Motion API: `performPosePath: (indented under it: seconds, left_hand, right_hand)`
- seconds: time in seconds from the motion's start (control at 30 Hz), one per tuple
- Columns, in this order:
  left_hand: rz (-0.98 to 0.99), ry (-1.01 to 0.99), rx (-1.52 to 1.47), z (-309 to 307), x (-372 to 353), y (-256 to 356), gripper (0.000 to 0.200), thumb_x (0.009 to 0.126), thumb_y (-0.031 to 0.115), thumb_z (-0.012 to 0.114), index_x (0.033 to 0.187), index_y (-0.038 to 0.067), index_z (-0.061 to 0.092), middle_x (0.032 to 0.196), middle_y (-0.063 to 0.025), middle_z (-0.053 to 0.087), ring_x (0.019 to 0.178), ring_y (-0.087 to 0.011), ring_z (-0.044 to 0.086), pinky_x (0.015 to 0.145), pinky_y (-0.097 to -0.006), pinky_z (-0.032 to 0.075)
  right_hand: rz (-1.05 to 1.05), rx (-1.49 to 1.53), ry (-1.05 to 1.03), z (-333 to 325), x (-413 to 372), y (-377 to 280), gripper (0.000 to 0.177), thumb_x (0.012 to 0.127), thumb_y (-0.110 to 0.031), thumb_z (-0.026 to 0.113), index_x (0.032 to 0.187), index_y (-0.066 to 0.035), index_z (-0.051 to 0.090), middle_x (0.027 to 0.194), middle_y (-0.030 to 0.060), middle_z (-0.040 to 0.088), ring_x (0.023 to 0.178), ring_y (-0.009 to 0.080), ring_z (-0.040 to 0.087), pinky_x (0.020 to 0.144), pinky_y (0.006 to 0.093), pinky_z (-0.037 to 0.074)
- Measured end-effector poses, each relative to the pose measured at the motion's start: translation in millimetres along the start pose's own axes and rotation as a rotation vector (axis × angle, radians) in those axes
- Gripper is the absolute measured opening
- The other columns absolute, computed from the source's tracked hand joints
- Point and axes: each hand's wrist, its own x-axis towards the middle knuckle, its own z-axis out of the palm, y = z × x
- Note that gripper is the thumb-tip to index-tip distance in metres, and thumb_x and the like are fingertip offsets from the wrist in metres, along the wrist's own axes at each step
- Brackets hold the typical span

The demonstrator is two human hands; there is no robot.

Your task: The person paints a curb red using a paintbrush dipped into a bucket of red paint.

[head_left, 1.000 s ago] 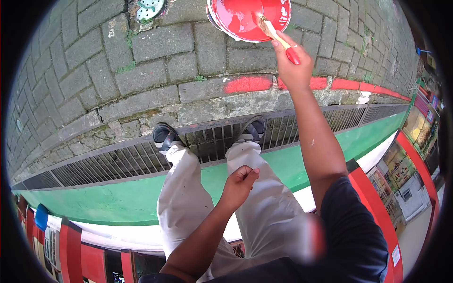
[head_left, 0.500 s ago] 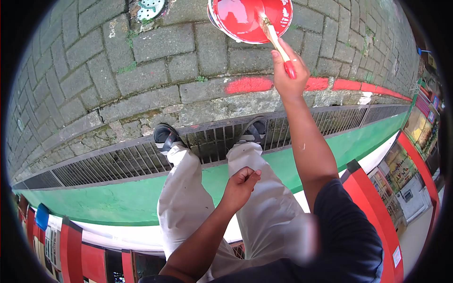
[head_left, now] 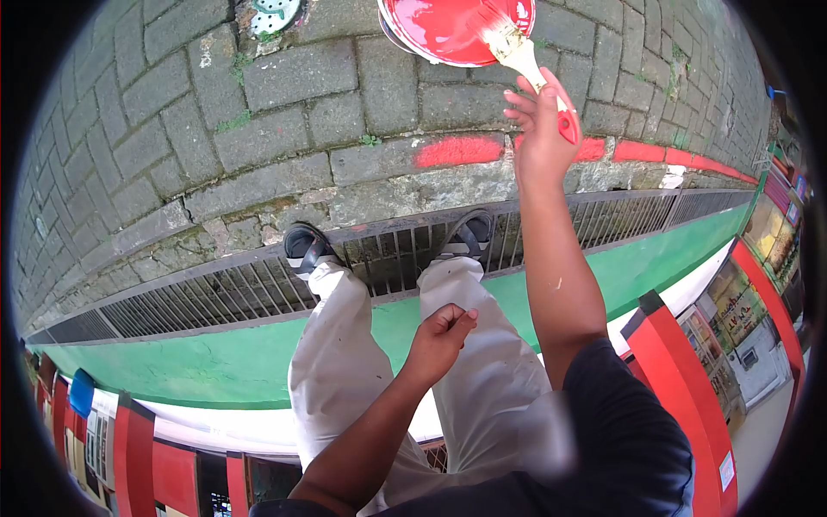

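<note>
My right hand (head_left: 549, 142) is closed round the handle of a paintbrush (head_left: 521, 57). The brush's bristles touch the red paint (head_left: 435, 26) near the right side of an open paint bucket (head_left: 403, 45), whose top edge is cut off by the frame. Its handle end is red. My left hand (head_left: 441, 343), curled into a fist with nothing visible in it, rests over my right knee, on the white trousers (head_left: 487, 345). Fresh-looking red paint covers a curb stone (head_left: 459, 152) just below the bucket.
A metal drain grate (head_left: 215, 297) runs under my sandals (head_left: 307, 247), beside a green strip (head_left: 198, 366). Grey paving bricks (head_left: 297, 73) surround the bucket. A white perforated disc (head_left: 274, 15) lies at upper left. Red pillars (head_left: 680, 388) stand behind me.
The brush has turned so its broad face shows, and its bristles have shifted right in the bucket. My right hand has moved slightly right, with its fingers more spread. The left hand stays still.
</note>
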Motion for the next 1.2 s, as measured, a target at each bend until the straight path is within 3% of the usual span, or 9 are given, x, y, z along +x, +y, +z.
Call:
performPosePath:
  seconds: [0.17, 0.27, 0.47, 0.63, 0.73, 0.83, 0.93, 1.07, 1.2]
  left_hand:
    - [-0.011, 0.005, 0.020, -0.2, 0.9, -3.0, 0.035, 0.098, 0.035, 0.064, 0.081, 0.005, 0.058, 0.064, 0.0040, 0.049, 0.060, -0.0052, 0.042, 0.058, -0.0241, 0.038]
    - [-0.037, -0.007, 0.038, -1.3, -0.2, -5.1, 0.035, 0.098, 0.036, 0.064, 0.082, 0.005, 0.060, 0.065, 0.0035, 0.050, 0.060, -0.0052, 0.043, 0.058, -0.0240, 0.038]
    - [-0.138, -0.108, 0.243, -5.0, -3.5, -11.6, 0.040, 0.097, 0.043, 0.063, 0.088, 0.003, 0.064, 0.069, -0.0005, 0.057, 0.064, -0.0083, 0.050, 0.063, -0.0263, 0.043]
    - [-0.171, -0.153, 0.336, -10.1, -4.8, -15.3, 0.043, 0.096, 0.045, 0.062, 0.092, 0.003, 0.065, 0.071, -0.0027, 0.059, 0.067, -0.0104, 0.054, 0.066, -0.0280, 0.045]
    - [-0.200, -0.147, 0.361, -12.9, -7.6, -11.5, 0.044, 0.096, 0.046, 0.062, 0.092, 0.003, 0.065, 0.071, -0.0023, 0.059, 0.067, -0.0101, 0.053, 0.066, -0.0278, 0.045]
    - [-0.202, -0.147, 0.334, -16.6, -10.5, -16.1, 0.043, 0.096, 0.045, 0.062, 0.091, 0.003, 0.065, 0.072, -0.0020, 0.059, 0.067, -0.0096, 0.053, 0.066, -0.0273, 0.045]
    - [-0.227, -0.160, 0.321, -20.5, -10.8, -20.3, 0.040, 0.097, 0.043, 0.062, 0.090, 0.003, 0.065, 0.072, -0.0008, 0.059, 0.067, -0.0084, 0.052, 0.065, -0.0264, 0.045]
    - [-0.194, -0.163, 0.324, -17.4, -8.2, -19.9, 0.038, 0.097, 0.041, 0.063, 0.088, 0.004, 0.063, 0.071, 0.0005, 0.057, 0.066, -0.0070, 0.050, 0.064, -0.0253, 0.044]
    - [-0.178, -0.163, 0.322, -17.6, -7.4, -19.2, 0.039, 0.097, 0.041, 0.063, 0.085, 0.004, 0.062, 0.070, 0.0010, 0.056, 0.066, -0.0068, 0.049, 0.064, -0.0253, 0.043]
  right_hand:
    - [0.352, 0.506, 0.071, -26.4, -5.6, -7.6, 0.048, 0.101, -0.040, 0.055, 0.131, -0.003, 0.054, 0.108, 0.0145, 0.070, 0.086, 0.0281, 0.070, 0.076, 0.0419, 0.057]
    - [0.433, 0.697, 0.003, -60.2, -21.7, 5.2, 0.044, 0.101, -0.039, 0.055, 0.129, -0.005, 0.056, 0.104, 0.0131, 0.071, 0.085, 0.0277, 0.070, 0.075, 0.0418, 0.056]
    - [0.536, 0.269, 0.084, -110.6, -68.6, 83.8, 0.038, 0.102, -0.028, 0.056, 0.127, 0.000, 0.057, 0.097, 0.0167, 0.071, 0.075, 0.0221, 0.071, 0.074, 0.0366, 0.060]
    - [0.554, -0.049, 0.051, -93.3, -89.0, 128.2, 0.025, 0.098, -0.017, 0.063, 0.113, 0.003, 0.067, 0.090, 0.0125, 0.071, 0.076, 0.0170, 0.070, 0.071, 0.0295, 0.059]
    - [0.418, -0.278, 0.038, -107.9, -85.1, 154.8, 0.022, 0.096, -0.011, 0.065, 0.111, 0.004, 0.068, 0.088, 0.0112, 0.072, 0.077, 0.0154, 0.070, 0.070, 0.0273, 0.057]
    - [0.278, -0.325, 0.266, -146.1, -67.0, 143.5, 0.017, 0.092, -0.008, 0.068, 0.104, 0.003, 0.071, 0.086, 0.0124, 0.073, 0.076, 0.0175, 0.071, 0.069, 0.0286, 0.057]
    - [-0.419, -0.959, 0.143, -137.6, -67.9, 136.9, 0.017, 0.088, -0.010, 0.070, 0.103, -0.002, 0.071, 0.087, 0.0147, 0.073, 0.074, 0.0269, 0.072, 0.069, 0.0351, 0.057]
    - [-0.283, -0.794, -0.253, -30.4, -125.9, 142.7, 0.012, 0.084, -0.016, 0.073, 0.093, -0.008, 0.072, 0.084, 0.0159, 0.071, 0.074, 0.0368, 0.068, 0.067, 0.0432, 0.055]
    - [-0.155, -0.609, -0.157, -11.8, -133.2, 147.5, 0.015, 0.082, -0.016, 0.076, 0.091, -0.004, 0.074, 0.086, 0.0178, 0.072, 0.081, 0.0351, 0.071, 0.072, 0.0392, 0.057]
